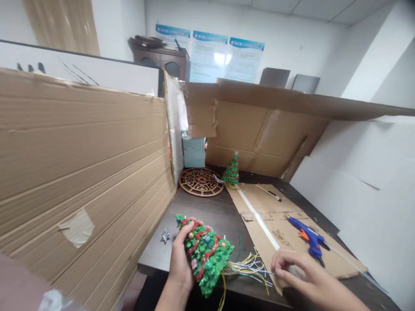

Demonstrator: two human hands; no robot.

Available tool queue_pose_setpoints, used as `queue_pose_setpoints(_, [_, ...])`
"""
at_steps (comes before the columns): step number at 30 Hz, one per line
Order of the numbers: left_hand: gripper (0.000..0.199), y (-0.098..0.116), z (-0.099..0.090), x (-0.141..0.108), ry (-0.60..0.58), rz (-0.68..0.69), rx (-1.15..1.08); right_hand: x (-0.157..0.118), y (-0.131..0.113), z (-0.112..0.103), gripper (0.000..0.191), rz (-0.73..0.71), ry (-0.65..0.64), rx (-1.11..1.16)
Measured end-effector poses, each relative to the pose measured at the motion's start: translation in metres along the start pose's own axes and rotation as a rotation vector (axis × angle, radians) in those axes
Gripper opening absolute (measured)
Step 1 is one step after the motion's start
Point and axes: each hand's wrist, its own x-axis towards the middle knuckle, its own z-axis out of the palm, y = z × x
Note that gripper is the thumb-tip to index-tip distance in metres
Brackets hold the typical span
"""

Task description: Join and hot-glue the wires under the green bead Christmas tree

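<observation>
My left hand [183, 259] is wrapped round a green model Christmas tree [207, 257] with red ribbon and small ornaments, tilted with its top to the upper left. Yellow, white and green wires [248, 270] spread from its base toward the right. At the wires' far end, my right hand [292, 270] is pinched, near the edge of the cardboard sheet; what lies between its fingertips is too small to make out. A silver star [165, 236] lies on the dark table [155, 255], left of the tree.
A blue glue gun [309, 237] and a brush [269, 192] lie on a flat cardboard sheet [259, 242]. Farther back are a smaller tree [232, 170], a round openwork disc [201, 182] and a light-blue box [193, 152]. Cardboard walls [81, 164] surround the table.
</observation>
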Motion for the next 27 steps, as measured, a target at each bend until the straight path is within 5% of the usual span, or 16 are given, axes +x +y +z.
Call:
queue_pose_setpoints(11, [0.028,-0.004,-0.006,0.001,-0.093,0.022,-0.031,0.008,0.008,0.003,0.039,-0.023,0.001,-0.057])
queue_pose_setpoints(16, [0.025,0.004,-0.003,-0.021,-0.173,0.3,0.247,0.011,0.006,0.008,0.04,-0.009,0.017,-0.104])
queue_pose_setpoints(21, [0.018,0.004,0.019,-0.063,-0.234,0.683,0.525,0.009,-0.022,0.017,0.026,-0.18,0.205,-0.127])
queue_pose_setpoints(27, [0.014,-0.011,0.033,-0.085,-0.266,0.81,0.48,0.003,-0.078,0.03,0.016,-0.387,0.321,-0.101])
